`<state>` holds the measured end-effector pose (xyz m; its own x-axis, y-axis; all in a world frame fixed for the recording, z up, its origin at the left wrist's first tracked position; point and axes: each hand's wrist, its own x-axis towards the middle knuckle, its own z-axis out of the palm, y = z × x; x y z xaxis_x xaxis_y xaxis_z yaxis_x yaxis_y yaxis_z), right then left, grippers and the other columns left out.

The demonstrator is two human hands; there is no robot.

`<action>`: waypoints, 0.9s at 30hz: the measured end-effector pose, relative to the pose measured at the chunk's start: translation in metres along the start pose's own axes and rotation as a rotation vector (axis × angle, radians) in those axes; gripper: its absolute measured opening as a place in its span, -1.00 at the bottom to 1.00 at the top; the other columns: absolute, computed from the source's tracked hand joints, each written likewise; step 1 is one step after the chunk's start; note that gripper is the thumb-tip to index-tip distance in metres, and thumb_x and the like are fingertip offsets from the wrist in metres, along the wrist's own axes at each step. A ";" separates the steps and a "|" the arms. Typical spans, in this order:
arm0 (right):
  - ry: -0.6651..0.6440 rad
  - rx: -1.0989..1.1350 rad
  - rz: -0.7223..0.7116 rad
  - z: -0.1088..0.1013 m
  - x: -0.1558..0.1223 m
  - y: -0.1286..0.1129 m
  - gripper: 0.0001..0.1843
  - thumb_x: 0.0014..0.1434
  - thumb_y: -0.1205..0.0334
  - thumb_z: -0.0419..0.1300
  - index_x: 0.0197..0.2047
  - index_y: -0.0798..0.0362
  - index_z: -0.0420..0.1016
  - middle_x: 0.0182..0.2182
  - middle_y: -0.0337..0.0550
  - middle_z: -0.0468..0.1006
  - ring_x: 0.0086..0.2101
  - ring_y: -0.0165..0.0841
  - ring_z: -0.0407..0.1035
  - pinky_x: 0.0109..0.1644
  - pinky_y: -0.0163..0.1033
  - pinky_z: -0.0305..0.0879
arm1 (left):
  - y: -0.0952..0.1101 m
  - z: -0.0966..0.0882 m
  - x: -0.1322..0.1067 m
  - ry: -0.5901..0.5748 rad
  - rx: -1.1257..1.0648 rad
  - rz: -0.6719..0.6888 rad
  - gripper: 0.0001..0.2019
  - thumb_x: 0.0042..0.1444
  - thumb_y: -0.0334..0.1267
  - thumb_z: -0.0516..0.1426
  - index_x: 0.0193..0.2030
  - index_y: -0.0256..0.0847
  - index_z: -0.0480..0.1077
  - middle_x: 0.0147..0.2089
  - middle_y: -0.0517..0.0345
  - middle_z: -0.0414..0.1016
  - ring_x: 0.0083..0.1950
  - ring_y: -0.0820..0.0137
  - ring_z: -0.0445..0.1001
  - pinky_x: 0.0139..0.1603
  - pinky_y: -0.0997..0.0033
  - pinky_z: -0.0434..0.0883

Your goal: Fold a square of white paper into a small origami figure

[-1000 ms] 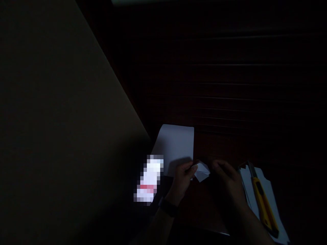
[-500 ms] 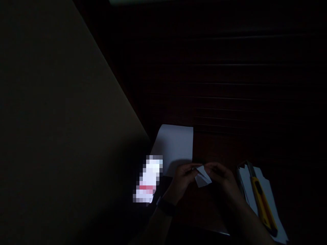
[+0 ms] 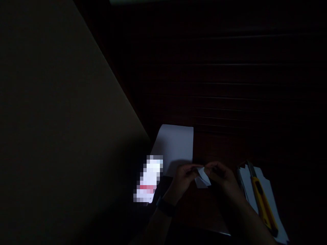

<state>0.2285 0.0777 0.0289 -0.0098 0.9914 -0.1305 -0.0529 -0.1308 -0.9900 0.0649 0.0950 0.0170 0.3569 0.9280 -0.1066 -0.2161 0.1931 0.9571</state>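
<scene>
A small piece of folded white paper (image 3: pixel 203 178) is held up between my two hands, its flaps standing slightly apart. My left hand (image 3: pixel 183 179) pinches its left edge, the fingers closed. On the other side, my right hand (image 3: pixel 221 175) grips the upper right corner between thumb and fingers. A dark band (image 3: pixel 166 206) circles my left wrist. Behind my left hand lies a larger white sheet (image 3: pixel 176 144), partly covered by that hand and its shadow. The light is dim, so finger details are hard to make out.
Left of my hands glows a phone (image 3: pixel 148 178), its screen blurred out. At right, a yellow box cutter (image 3: pixel 264 204) rests on a stack of white paper pieces (image 3: pixel 273 195). A pale wall (image 3: pixel 76 102) rises at left; dark wood slats (image 3: pixel 224 75) stand behind the table.
The paper's right flap has shifted and turned a little between my fingers. My right thumb now lies over its upper right edge. Everything else stays in place.
</scene>
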 end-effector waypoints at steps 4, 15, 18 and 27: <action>-0.035 -0.085 -0.059 -0.002 0.001 -0.003 -0.83 0.06 0.20 0.23 -0.24 0.00 0.42 -0.30 -0.18 0.47 -0.27 -0.30 0.34 -0.22 -0.26 0.23 | 0.000 0.000 0.002 0.023 0.039 0.019 -0.73 0.00 -0.43 0.13 -0.12 -0.26 0.49 -0.15 -0.01 0.53 -0.19 0.29 0.48 -0.16 0.38 0.37; -0.114 -0.124 -0.031 -0.006 0.005 0.001 -0.70 0.03 0.23 0.23 -0.11 -0.05 0.42 -0.21 -0.17 0.47 -0.22 -0.28 0.34 -0.17 -0.21 0.25 | 0.001 0.002 0.001 0.039 0.002 0.030 -0.78 -0.01 -0.35 0.18 -0.18 -0.28 0.50 -0.18 -0.02 0.54 -0.19 0.30 0.48 -0.21 0.44 0.36; -0.112 -0.135 -0.032 -0.008 0.006 0.004 -0.73 0.05 0.24 0.21 -0.12 -0.03 0.43 -0.24 -0.16 0.47 -0.24 -0.28 0.35 -0.20 -0.22 0.25 | 0.000 0.002 0.000 0.024 0.016 0.029 -0.77 0.02 -0.30 0.18 -0.17 -0.29 0.50 -0.15 -0.04 0.53 -0.17 0.28 0.48 -0.18 0.42 0.36; -0.092 -0.262 -0.073 -0.009 0.006 0.003 -0.92 0.05 0.23 0.18 -0.35 0.04 0.44 -0.41 -0.20 0.47 -0.34 -0.30 0.34 -0.25 -0.23 0.24 | -0.006 0.002 0.000 0.081 0.096 -0.007 -0.73 -0.04 -0.28 0.21 -0.16 -0.29 0.50 -0.23 -0.01 0.56 -0.23 0.28 0.50 -0.23 0.39 0.40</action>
<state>0.2374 0.0837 0.0245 -0.1068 0.9921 -0.0652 0.2033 -0.0424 -0.9782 0.0682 0.0932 0.0116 0.2832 0.9500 -0.1313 -0.1247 0.1722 0.9771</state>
